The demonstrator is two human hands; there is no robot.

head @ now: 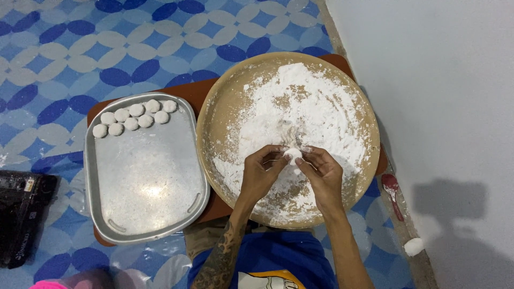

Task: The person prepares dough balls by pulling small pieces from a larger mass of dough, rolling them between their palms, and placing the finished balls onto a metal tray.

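Observation:
A small white dough ball (293,154) is pinched between the fingertips of my left hand (262,172) and my right hand (323,172). Both hands hover over the near part of a large round tan tray (214,115) spread with white flour (305,107). To the left lies a silver metal tray (144,182) with several flattened white dough pieces (134,118) lined up in two rows along its far edge. Both trays rest on a brown board (206,88).
The floor covering has a blue and white petal pattern. A white wall (444,107) rises on the right, with a red spoon (392,192) and a white lump (413,246) at its base. A black object (21,214) lies at the far left.

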